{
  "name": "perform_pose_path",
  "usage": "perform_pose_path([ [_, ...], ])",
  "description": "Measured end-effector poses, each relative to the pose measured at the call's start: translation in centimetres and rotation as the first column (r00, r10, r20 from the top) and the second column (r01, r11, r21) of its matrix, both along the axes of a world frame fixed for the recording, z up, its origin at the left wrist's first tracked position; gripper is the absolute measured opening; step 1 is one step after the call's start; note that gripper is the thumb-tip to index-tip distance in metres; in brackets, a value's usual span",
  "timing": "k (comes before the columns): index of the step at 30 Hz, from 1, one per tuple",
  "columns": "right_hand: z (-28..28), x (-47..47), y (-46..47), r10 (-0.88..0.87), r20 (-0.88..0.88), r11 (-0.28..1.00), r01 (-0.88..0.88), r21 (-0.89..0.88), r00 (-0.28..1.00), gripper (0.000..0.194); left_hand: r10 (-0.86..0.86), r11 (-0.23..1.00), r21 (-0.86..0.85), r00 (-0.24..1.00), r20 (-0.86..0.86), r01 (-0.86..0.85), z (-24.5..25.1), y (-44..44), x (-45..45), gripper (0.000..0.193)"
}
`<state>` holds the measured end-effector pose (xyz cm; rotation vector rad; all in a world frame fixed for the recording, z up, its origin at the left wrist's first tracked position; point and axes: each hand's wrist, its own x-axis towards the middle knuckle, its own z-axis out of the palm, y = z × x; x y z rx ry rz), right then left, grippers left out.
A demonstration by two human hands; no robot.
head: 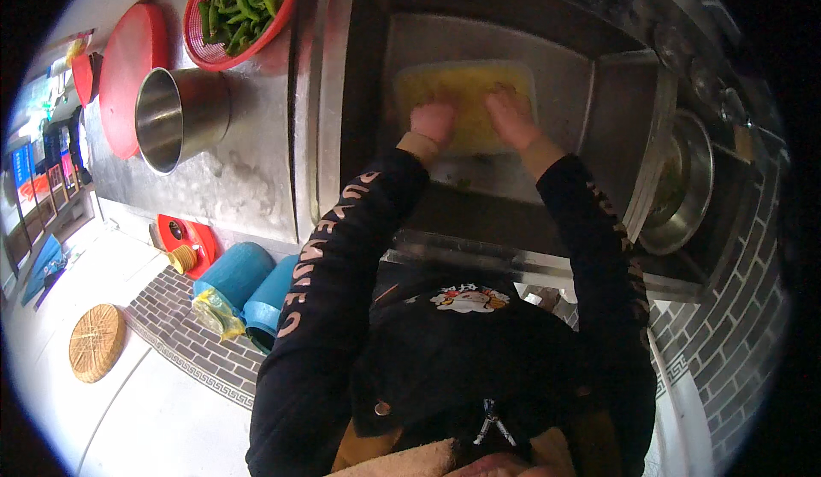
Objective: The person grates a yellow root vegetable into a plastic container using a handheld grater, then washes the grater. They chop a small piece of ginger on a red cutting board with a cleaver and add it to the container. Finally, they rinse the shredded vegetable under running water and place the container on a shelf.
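A rectangular, see-through tub stands on the bottom of a deep stainless-steel sink. Yellow contents fill it, too blurred to name; they may be small pieces or liquid. Both of my hands reach down into the tub. My left hand is at its left side, curled, with the fingertips hidden. Towards the right side, my right hand has its fingers bent down into the yellow contents. Whether either hand grips anything cannot be made out.
Left of the sink, a steel counter bears a red basket of green peppers, a steel pot on its side and a round red board. A steel basin sits at right. Blue cylinders lie below the counter.
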<state>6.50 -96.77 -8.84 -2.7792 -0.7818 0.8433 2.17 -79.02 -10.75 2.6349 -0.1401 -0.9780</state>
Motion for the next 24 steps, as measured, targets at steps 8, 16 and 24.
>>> perform_pose_path([
  [8,-6.3,-0.7,1.1,0.003,0.237,0.990,-0.037,0.136,0.972,0.054,0.041,0.996,-0.085,0.967,0.253,-0.020,-2.9,0.5,-0.3,0.071],
  [16,-8.1,0.3,1.9,0.005,0.208,0.999,0.004,-0.039,0.978,0.045,0.102,0.981,-0.190,0.946,0.308,-0.044,-5.0,0.3,0.6,0.048],
  [24,-1.1,-0.2,-0.2,-0.361,-0.266,0.847,0.434,0.308,0.894,0.058,0.173,0.974,-0.169,0.979,0.110,-0.153,-1.5,1.5,-0.2,0.072],
])
